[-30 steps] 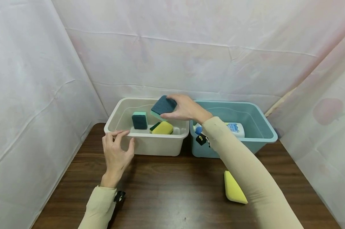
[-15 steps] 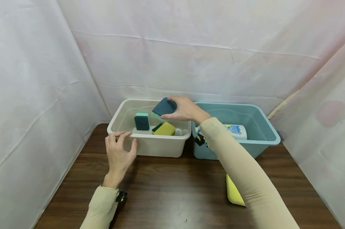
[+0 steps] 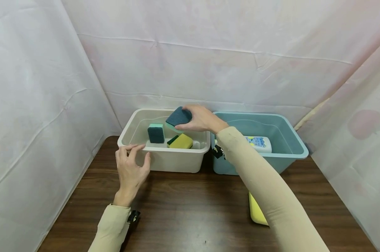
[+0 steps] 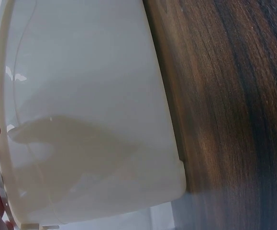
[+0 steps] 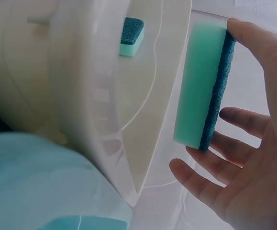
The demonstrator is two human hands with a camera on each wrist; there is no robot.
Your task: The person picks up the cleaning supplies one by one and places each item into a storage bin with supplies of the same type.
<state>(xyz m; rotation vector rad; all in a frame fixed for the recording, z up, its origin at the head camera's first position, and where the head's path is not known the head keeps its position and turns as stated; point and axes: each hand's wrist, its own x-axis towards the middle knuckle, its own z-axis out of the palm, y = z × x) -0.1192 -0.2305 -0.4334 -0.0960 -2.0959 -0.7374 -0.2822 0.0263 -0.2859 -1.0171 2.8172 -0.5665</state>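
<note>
My right hand [image 3: 202, 119] pinches a green sponge [image 3: 179, 117] with a dark scouring side by its edges, tilted above the right part of the cream bin [image 3: 174, 161]. In the right wrist view the sponge [image 5: 200, 86] shows edge-on between thumb and fingertips. Inside the bin, a second green sponge [image 3: 156, 133] stands upright at the left, and a yellow sponge [image 3: 181, 141] with a dark green side leans at the right. My left hand [image 3: 130, 175] rests its fingertips on the bin's near rim at the left, thumb spread apart.
A blue bin [image 3: 290, 154] stands right beside the cream one, with a white bottle [image 3: 261, 143] lying inside, partly behind the right sleeve. A yellow sponge [image 3: 256, 211] lies on the dark wooden table [image 3: 190, 210], partly covered by the right forearm. White curtains [image 3: 190, 63] surround the table.
The right hand has shifted very slightly left with the green sponge still held. The left hand stays at the rim. The view itself moved a little.
</note>
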